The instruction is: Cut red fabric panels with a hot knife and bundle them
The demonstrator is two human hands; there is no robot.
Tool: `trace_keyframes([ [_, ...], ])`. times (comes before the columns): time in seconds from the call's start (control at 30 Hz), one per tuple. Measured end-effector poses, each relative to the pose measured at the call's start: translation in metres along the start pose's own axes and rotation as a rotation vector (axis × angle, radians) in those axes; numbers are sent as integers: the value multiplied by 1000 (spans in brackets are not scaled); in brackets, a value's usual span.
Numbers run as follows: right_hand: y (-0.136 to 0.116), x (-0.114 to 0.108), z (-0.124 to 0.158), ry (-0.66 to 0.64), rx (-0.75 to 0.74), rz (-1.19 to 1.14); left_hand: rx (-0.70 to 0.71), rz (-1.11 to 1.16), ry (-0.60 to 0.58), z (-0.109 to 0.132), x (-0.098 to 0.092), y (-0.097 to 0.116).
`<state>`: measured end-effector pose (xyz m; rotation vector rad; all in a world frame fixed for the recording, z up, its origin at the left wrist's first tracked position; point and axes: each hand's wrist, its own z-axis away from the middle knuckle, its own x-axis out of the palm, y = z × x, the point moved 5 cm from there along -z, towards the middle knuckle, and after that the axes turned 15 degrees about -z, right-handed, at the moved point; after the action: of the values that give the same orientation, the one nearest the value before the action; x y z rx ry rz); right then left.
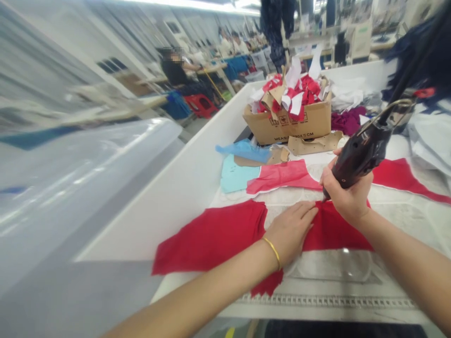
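Left hand flat on red knit panel, pinning cloth taut near tool tip. Right hand clamped round black corded power tool, tip angled down at cloth. Hands apart, just beside each other. Cardboard carton at 12 o'clock, heaped with red scraps – offcuts out of working area.

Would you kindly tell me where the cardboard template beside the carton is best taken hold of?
Pinch the cardboard template at its right end, coming from the front: it seems a flat, stiff strip, and that end lies free of the carton.
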<state>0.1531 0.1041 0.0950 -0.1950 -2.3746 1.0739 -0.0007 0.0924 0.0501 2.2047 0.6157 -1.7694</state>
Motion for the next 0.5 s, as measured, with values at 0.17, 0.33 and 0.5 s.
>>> trace_keyframes([
  [0.17, 4, 3, 1, -11, -22, -42, 3, -130, 8, 5, 8, 6],
  [0.33, 10, 8, 1, -5, -57, -62, 22, -165, 22, 4, 8, 9],
  [0.5, 18, 11, 2, -31, -40, -43, 11, -184, 13, 8, 14, 17],
])
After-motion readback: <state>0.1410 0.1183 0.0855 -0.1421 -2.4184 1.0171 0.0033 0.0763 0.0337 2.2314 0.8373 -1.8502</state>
